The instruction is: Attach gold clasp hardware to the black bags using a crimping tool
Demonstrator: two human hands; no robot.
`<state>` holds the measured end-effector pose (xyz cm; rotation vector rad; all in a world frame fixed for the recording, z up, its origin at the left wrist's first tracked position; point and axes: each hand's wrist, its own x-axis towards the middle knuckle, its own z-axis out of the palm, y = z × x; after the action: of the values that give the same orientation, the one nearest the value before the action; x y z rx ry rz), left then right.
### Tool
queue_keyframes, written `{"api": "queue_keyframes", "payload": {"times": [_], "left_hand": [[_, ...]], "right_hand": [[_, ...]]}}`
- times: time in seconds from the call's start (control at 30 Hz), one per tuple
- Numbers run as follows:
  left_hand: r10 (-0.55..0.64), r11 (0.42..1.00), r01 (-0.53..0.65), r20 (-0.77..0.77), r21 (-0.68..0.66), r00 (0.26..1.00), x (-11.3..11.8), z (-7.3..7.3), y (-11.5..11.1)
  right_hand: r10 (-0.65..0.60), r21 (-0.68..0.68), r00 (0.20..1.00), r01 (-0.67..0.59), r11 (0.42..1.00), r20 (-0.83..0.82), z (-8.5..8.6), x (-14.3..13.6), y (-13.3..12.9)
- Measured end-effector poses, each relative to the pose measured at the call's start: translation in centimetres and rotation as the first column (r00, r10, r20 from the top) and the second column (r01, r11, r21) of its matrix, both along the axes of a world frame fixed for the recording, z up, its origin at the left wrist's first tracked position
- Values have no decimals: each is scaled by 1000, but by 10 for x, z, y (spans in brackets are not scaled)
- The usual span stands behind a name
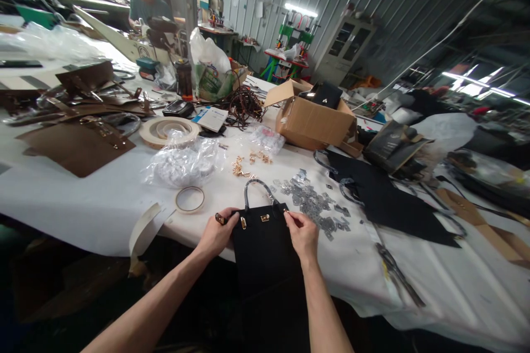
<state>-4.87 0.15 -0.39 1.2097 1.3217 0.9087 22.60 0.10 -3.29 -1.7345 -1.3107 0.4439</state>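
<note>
Squarely at the near edge of the white-covered worktop (351,265), the black bag (267,265) hangs down over the side, its top edge level with the tabletop. Its looped handle (257,182) lies toward the worktop, and a gold clasp (265,218) sits mid-edge, with a gold fitting (243,223) left of it. The left hand (218,233) has its fingers closed around the bag's upper left corner; a small dark and gold piece (221,219) shows at them, too small to identify. The right hand (304,231) has its thumb and fingers pinched nearly together at the upper right corner, where a tiny shiny bit shows; whether they grip it or the edge cannot be told.

Just beyond the bag to the right lies a scatter of flat metal plates (308,198); straight beyond its handle are loose gold pieces (240,168). Left of the bag, near the left hand, rests a tape ring (189,199), with a clear plastic bag (182,165) behind it and a larger tape roll (169,130) farther back. Well right of the bag are more black panels (385,198) and a dark-handled tool (397,273). Beyond the bag stands an open cardboard box (314,121); brown panels (78,143) lie far left, and a person (147,3) sits behind them.
</note>
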Motion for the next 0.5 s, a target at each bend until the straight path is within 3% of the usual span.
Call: {"api": "queue_keyframes", "payload": {"times": [0.13, 0.23, 0.33, 0.43, 0.5], "left_hand": [[8, 1000, -8, -8, -4, 1000, 1, -3, -2], [-9, 1000, 9, -50, -10, 999, -2, 4, -6], [47, 977, 10, -262, 214, 964, -7, 27, -4], [218, 814, 99, -458, 573, 862, -2, 53, 16], [159, 727, 252, -514, 638, 843, 13, 64, 40]], "right_hand": [[0, -10, 999, 0, 1000, 40, -1, -2, -2], [-2, 23, 995, -1, 1000, 98, 0, -5, -4], [4, 37, 993, -8, 999, 118, 1, -9, -6], [5, 48, 994, -11, 999, 109, 1, -12, -7], [-4, 65, 994, -3, 998, 112, 1, -13, -6]]}}
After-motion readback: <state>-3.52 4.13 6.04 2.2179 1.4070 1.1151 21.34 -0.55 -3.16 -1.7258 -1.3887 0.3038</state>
